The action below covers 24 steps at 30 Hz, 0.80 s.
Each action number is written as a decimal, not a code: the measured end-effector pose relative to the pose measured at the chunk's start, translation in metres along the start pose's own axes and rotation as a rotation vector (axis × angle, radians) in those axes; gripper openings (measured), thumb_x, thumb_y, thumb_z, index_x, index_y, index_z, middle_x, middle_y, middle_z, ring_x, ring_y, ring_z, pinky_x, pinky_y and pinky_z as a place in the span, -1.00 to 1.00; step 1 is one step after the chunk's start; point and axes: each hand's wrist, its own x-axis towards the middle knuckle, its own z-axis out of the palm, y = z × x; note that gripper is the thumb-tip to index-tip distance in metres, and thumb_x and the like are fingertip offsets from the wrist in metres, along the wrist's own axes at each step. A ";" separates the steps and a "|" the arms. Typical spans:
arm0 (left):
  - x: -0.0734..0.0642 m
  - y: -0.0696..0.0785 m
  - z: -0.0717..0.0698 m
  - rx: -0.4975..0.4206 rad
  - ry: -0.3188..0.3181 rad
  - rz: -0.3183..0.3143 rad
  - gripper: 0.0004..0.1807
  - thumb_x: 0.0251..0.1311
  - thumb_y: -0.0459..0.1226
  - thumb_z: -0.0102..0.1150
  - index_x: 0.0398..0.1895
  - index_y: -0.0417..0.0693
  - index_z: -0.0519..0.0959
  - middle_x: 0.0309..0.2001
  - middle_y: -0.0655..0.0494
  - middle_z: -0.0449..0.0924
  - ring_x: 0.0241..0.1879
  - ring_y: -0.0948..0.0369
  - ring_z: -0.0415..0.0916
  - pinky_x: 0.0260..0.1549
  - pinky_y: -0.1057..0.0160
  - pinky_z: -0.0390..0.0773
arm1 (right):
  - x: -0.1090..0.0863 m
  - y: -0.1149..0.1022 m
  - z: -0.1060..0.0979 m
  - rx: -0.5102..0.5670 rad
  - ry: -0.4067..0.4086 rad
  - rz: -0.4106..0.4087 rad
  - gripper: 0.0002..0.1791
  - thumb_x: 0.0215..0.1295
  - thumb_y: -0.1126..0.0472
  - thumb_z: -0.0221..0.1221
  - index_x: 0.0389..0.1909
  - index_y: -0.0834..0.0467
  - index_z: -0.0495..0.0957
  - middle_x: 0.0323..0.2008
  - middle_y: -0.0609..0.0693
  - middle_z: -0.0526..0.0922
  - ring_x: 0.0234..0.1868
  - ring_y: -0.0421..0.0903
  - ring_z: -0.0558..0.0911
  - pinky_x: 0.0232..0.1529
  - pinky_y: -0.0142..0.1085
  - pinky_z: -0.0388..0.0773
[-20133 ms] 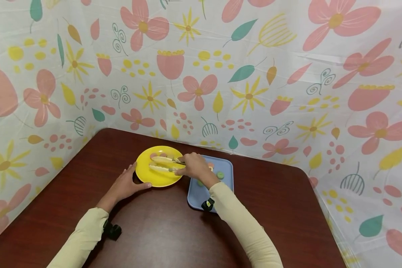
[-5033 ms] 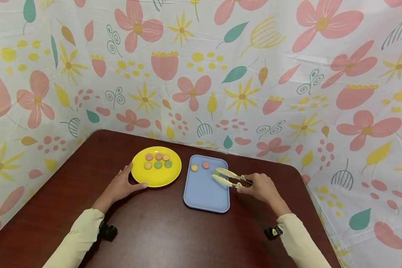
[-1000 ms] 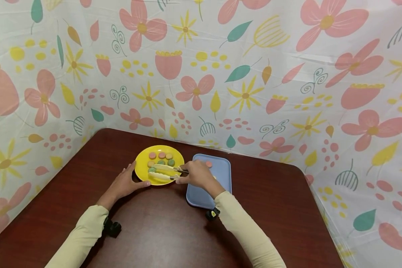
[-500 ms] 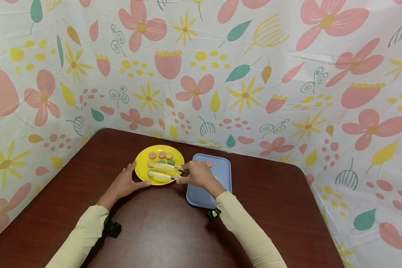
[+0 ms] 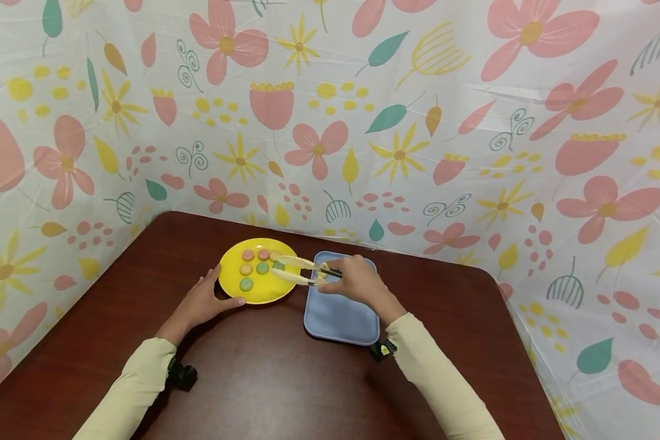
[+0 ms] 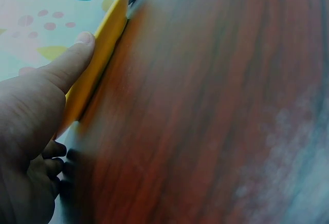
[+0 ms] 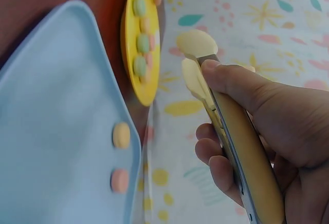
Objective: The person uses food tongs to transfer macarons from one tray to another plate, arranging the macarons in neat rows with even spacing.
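Note:
My left hand [image 5: 196, 304] rests at the near-left rim of a yellow plate [image 5: 269, 294], thumb and fingers spread along the edge. In the left wrist view its thumb [image 6: 74, 62] lies straight against the plate's side. My right hand [image 5: 363, 282] grips tongs [image 5: 297, 261] with cream tips, held over the gap between plate and tray. The tips stand apart with nothing between them. Several macarons lie on the plate: pink, yellow and green, one green macaron [image 5: 246, 285] at the lower left. In the right wrist view, a yellow macaron [image 7: 121, 135] and a pink macaron [image 7: 120, 181] lie on the blue tray [image 7: 56, 111].
The blue tray stands right of the plate on a dark brown wooden table [image 5: 264, 373]. A floral sheet [image 5: 330, 122] hangs behind the table and along its left side. Both forearms wear a black wrist camera.
The right hand and tongs have moved right, off the plate's lower left. The tongs have let go of the green macaron, which lies there. The left hand stays at the rim.

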 end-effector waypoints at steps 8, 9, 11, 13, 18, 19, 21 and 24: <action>0.000 0.001 0.000 0.001 0.002 -0.001 0.44 0.00 0.38 0.38 0.67 -0.14 -0.26 0.61 -0.35 -0.13 0.55 -0.39 -0.23 0.41 -0.45 -0.01 | -0.022 0.026 -0.020 -0.033 0.011 0.101 -0.31 0.12 -0.18 0.48 0.20 0.14 0.67 -0.26 0.12 0.79 -0.64 -0.21 0.41 -0.53 -0.32 0.31; 0.000 0.001 0.000 0.001 0.001 0.000 0.44 0.00 0.37 0.38 0.67 -0.13 -0.26 0.61 -0.35 -0.13 0.56 -0.39 -0.23 0.42 -0.45 -0.01 | -0.025 0.029 -0.022 -0.036 0.013 0.110 -0.30 0.12 -0.17 0.48 0.20 0.14 0.67 -0.25 0.13 0.79 -0.62 -0.22 0.43 -0.52 -0.32 0.33; -0.001 0.001 0.000 -0.001 0.002 0.005 0.43 0.01 0.36 0.39 0.67 -0.13 -0.25 0.61 -0.35 -0.13 0.56 -0.39 -0.23 0.42 -0.45 -0.01 | -0.029 0.035 -0.025 -0.043 0.018 0.126 -0.27 0.11 -0.18 0.48 0.22 0.17 0.65 -0.19 0.13 0.79 -0.59 -0.22 0.46 -0.50 -0.31 0.37; -0.002 0.001 0.000 0.000 0.003 0.009 0.42 0.02 0.35 0.39 0.67 -0.14 -0.25 0.61 -0.35 -0.12 0.56 -0.39 -0.23 0.42 -0.44 -0.02 | -0.033 0.041 -0.029 -0.040 0.016 0.153 -0.26 0.11 -0.18 0.48 0.24 0.16 0.64 -0.34 0.11 0.77 -0.61 -0.19 0.42 -0.51 -0.30 0.36; -0.002 0.002 0.000 0.001 0.008 0.020 0.41 0.03 0.33 0.40 0.67 -0.14 -0.24 0.61 -0.33 -0.10 0.56 -0.38 -0.22 0.43 -0.43 -0.03 | -0.042 0.059 -0.034 -0.012 0.022 0.194 -0.27 0.12 -0.15 0.49 0.26 0.13 0.62 -0.65 -0.08 0.54 -0.69 -0.14 0.34 -0.56 -0.29 0.30; -0.002 0.002 0.000 0.000 0.009 0.021 0.41 0.02 0.33 0.41 0.67 -0.13 -0.23 0.61 -0.33 -0.10 0.56 -0.37 -0.22 0.44 -0.42 -0.04 | -0.044 0.062 -0.034 -0.010 0.026 0.194 -0.27 0.12 -0.15 0.49 0.26 0.13 0.63 -0.66 -0.11 0.51 -0.69 -0.15 0.34 -0.57 -0.29 0.30; -0.002 0.002 0.000 -0.002 0.012 0.025 0.41 0.02 0.33 0.41 0.67 -0.12 -0.23 0.61 -0.32 -0.09 0.56 -0.37 -0.21 0.44 -0.42 -0.05 | -0.048 0.069 -0.035 -0.010 0.031 0.202 -0.29 0.13 -0.14 0.48 0.26 0.13 0.63 -0.68 -0.11 0.49 -0.68 -0.15 0.34 -0.56 -0.29 0.30; -0.002 0.002 0.000 -0.001 0.013 0.026 0.40 0.02 0.32 0.41 0.67 -0.13 -0.22 0.61 -0.33 -0.08 0.56 -0.37 -0.21 0.45 -0.41 -0.06 | -0.052 0.078 -0.036 -0.012 0.034 0.219 -0.29 0.14 -0.14 0.48 0.25 0.14 0.63 -0.71 -0.09 0.45 -0.67 -0.14 0.32 -0.55 -0.28 0.28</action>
